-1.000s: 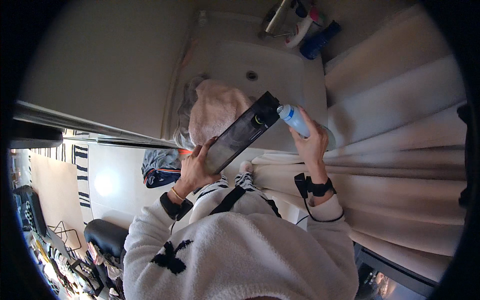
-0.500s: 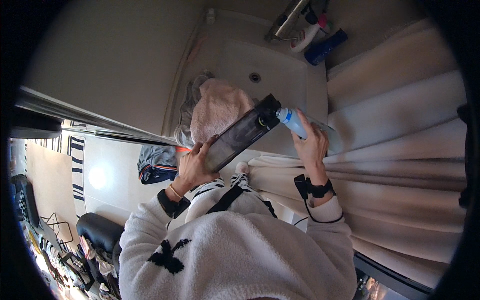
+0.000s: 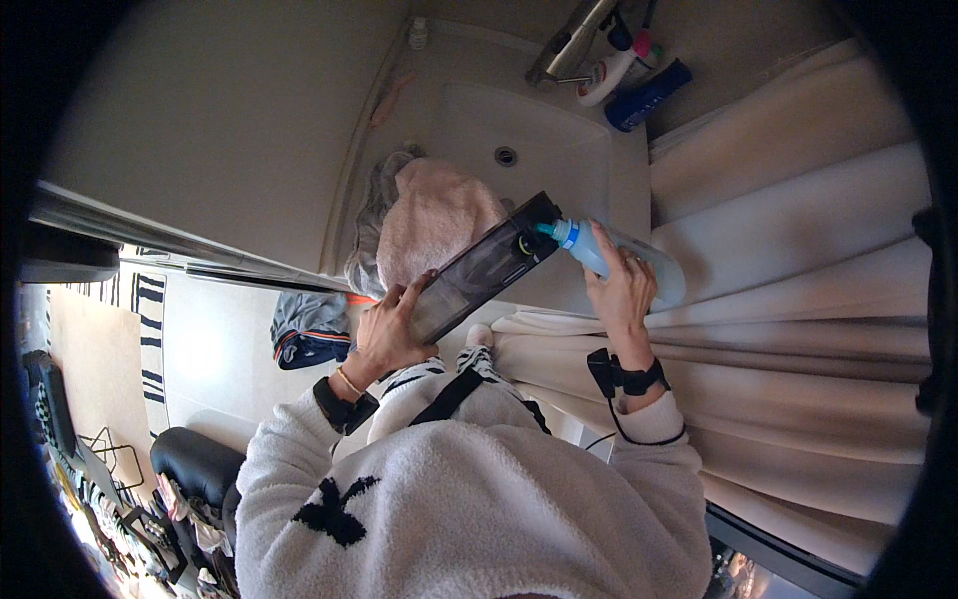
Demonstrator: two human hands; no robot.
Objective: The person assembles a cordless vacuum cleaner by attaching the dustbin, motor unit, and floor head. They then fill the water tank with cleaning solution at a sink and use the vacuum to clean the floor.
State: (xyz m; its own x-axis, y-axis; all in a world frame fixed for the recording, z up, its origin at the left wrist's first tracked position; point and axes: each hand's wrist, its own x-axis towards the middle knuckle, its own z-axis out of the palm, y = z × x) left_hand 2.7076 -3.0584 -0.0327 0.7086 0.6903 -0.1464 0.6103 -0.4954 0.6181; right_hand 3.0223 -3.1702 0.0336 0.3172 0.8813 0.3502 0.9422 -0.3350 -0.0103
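A: What occupies the left side of the frame?
B: At lower left, a black padded seat (image 3: 197, 461). To its right, at left of centre, a grey garment (image 3: 311, 329) lies on the pale floor (image 3: 205, 364).

A: State the position of the left hand (image 3: 391, 331).
B: Just left of centre. Its fingers are closed around the lower end of a dark, see-through container (image 3: 484, 275).

A: How is the container oriented?
B: Tilted. It runs from the left hand up and to the right, ending near the middle of the frame. A pink towel (image 3: 434, 215) lies behind it, upper left of its body.

A: What is above the container?
B: A white basin (image 3: 559, 125), with a round drain (image 3: 506, 156) at upper centre.

A: Specify the light blue bottle (image 3: 590, 250).
B: Right of centre, tipped, neck toward the container's upper end. Teal material shows at its mouth; contact with the container cannot be determined.

A: And the right hand (image 3: 623, 292)?
B: Wrapped around the bottle's body, gripping it.

A: Remaining items?
B: At upper right, a dark blue bottle (image 3: 649, 97); along the right side, a pale curtain (image 3: 798, 290) hangs in folds.
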